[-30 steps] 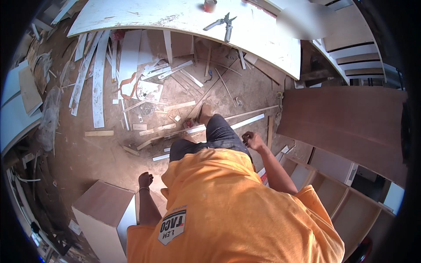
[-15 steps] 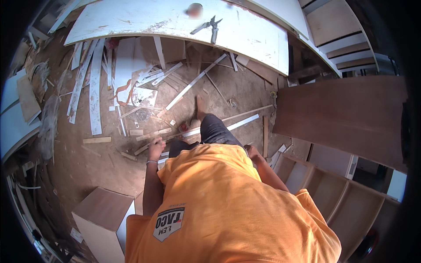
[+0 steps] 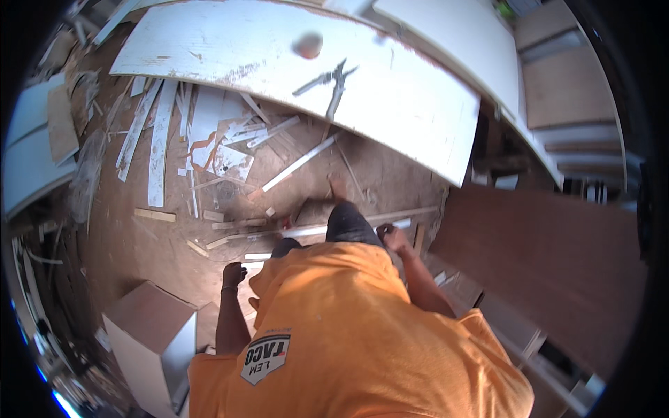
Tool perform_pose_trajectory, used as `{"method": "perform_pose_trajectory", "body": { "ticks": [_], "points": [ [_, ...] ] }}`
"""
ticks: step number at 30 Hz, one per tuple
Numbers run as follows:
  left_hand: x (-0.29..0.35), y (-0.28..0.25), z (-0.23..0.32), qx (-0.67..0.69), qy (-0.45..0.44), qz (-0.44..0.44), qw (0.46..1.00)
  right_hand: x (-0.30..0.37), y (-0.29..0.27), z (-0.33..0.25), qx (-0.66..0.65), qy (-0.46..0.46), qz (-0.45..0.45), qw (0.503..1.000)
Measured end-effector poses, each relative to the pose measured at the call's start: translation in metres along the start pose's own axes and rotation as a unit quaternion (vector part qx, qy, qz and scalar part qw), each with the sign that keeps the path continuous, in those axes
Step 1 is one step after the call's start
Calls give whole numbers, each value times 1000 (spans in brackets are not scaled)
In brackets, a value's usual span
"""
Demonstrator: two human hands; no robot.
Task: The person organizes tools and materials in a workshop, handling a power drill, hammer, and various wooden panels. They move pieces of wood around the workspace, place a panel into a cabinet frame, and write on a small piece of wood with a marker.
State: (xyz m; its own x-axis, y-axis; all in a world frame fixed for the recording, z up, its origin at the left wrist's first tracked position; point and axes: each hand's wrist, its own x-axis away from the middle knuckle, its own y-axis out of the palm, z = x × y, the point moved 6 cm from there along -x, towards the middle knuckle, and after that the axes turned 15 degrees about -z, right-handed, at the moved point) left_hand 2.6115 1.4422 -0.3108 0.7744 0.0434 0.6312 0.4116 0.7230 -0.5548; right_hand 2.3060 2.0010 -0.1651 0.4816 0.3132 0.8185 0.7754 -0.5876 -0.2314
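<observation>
My left hand hangs beside my left hip with its fingers curled in, and nothing shows in it. Off my right hip my right hand is raised a little, its fingers also curled, with no object visible in them. Neither hand touches anything around it. Ahead, a long white board forms a raised work surface. A dark grey plier-like tool with spread arms lies on it. Near the tool is a small round brownish thing, too blurred to name.
White strips and wood offcuts litter the dirt floor. A brown panel stands at my right, above cabinet frames. A box-shaped cabinet sits at near left. White shelving rises at far right; boards lie at far left.
The view has turned and moved nearer the white board. My left hand has swung back toward me and curled in; my right hand has come forward. The tool stays on the board.
</observation>
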Motion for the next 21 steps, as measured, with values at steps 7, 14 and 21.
{"method": "perform_pose_trajectory", "body": {
  "ticks": [7, 14, 21],
  "points": [
    [-88, 10, 200, 149, -96, 64, 982, -40, -111, -82, 180, -76, -206, 959],
    [-143, -210, 513, 121, 139, 211, 960, -19, -262, -268, 73, -257, 41, 963],
    [-243, -261, 650, 94, 270, 152, 946, 19, -342, -241, 59, -189, 203, 959]
  ]
}}
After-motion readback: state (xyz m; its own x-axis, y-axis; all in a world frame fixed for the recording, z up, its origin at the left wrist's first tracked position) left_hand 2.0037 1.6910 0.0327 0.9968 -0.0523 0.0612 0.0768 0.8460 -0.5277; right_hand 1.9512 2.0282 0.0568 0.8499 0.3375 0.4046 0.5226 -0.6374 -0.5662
